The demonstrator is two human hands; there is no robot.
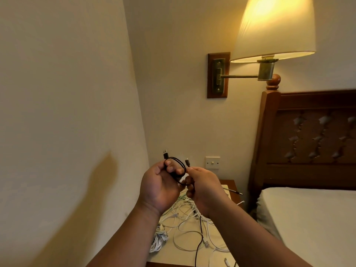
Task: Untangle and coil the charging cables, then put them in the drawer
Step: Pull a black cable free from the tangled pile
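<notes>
Hidden: The table (169, 256) is running off the lower edge, with both forearms covering much of it. Whether the black strand (198, 245) lying there joins the held cable cannot be told.
Left hand (161, 187): At frame centre, its fingers are curling round the looped black cable (181, 164), whose metal USB plug (165, 154) is sticking upward.
Right hand (206, 189): Its fingers are pinching the same loop below a smaller plug (187, 162).
Materials: Thin white cables (185, 209) are lying tangled on the pale table, beside a coiled white bundle (159, 240).
</notes>
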